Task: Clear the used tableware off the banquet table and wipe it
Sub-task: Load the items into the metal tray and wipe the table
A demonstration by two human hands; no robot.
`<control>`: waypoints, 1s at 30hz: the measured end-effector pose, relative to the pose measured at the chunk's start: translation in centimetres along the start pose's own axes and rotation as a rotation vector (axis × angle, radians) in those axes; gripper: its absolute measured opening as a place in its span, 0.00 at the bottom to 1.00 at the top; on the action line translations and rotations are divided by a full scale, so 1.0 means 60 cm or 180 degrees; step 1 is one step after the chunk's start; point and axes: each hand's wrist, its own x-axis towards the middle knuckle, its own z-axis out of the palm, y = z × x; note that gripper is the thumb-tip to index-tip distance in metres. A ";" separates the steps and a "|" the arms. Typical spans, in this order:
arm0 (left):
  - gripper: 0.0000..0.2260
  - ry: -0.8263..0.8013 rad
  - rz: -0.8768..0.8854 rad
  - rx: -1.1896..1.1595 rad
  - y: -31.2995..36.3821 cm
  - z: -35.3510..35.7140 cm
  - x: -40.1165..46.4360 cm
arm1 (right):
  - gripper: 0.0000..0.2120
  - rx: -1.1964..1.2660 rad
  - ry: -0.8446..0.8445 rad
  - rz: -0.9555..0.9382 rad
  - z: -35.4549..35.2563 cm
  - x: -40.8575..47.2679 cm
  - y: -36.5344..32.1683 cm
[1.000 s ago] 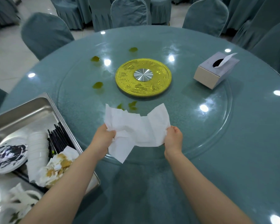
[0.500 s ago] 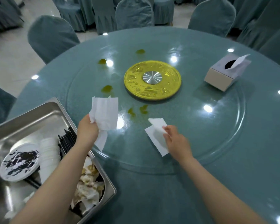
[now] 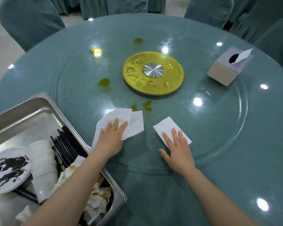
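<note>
On the round teal banquet table (image 3: 203, 160), my left hand (image 3: 111, 137) presses flat on a crumpled white tissue (image 3: 131, 119) spread on the glass turntable (image 3: 232, 128). My right hand (image 3: 176, 149) lies flat with straight fingers on a smaller folded white tissue (image 3: 165, 128). Yellow-green sauce spots sit just beyond the tissues (image 3: 145, 106), left of the centre (image 3: 104, 82) and further back (image 3: 138, 40). A steel tray (image 3: 39, 105) at the left holds a stained plate (image 3: 6, 170), stacked white cups (image 3: 42, 162), black chopsticks (image 3: 67, 144) and dirty napkins (image 3: 96, 199).
A gold disc with a silver hub (image 3: 153, 73) marks the turntable's centre. A tissue box (image 3: 229, 66) with a sheet sticking out stands at the right. Chairs in teal covers (image 3: 28, 18) ring the table's far side.
The one tissue held in both hands was split into two pieces. Both hands then came down and now press their pieces flat on the glass, the left one moving right toward the spots.
</note>
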 end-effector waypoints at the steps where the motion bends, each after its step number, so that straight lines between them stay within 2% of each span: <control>1: 0.33 -0.0045 0.0020 0.0001 0.000 0.003 0.000 | 0.32 -0.0023 0.0003 -0.0008 0.001 0.001 0.005; 3: 0.33 -0.0068 0.0040 -0.0057 -0.001 0.006 -0.001 | 0.34 -0.0053 -0.0007 -0.0029 -0.001 0.002 0.016; 5: 0.34 0.0087 -0.0033 -0.0466 -0.004 0.005 -0.001 | 0.35 -0.0089 0.0007 -0.0025 -0.006 0.004 0.033; 9: 0.32 0.0905 -0.0285 -0.1473 -0.010 -0.020 0.010 | 0.34 -0.0066 0.0053 0.0160 -0.027 0.014 0.071; 14: 0.32 0.1556 -0.0445 -0.1746 -0.009 -0.069 0.046 | 0.31 0.0455 0.0145 0.0854 -0.053 0.060 0.074; 19: 0.33 0.1914 -0.0596 -0.1961 -0.025 -0.100 0.086 | 0.33 0.0731 0.0199 0.0759 -0.072 0.142 0.061; 25: 0.32 0.2023 -0.0642 -0.1712 -0.064 -0.106 0.133 | 0.35 0.0530 0.0130 0.0437 -0.095 0.244 0.068; 30: 0.30 0.1526 -0.0491 -0.1601 -0.048 -0.092 0.198 | 0.34 0.0502 0.0045 0.0136 -0.100 0.270 0.076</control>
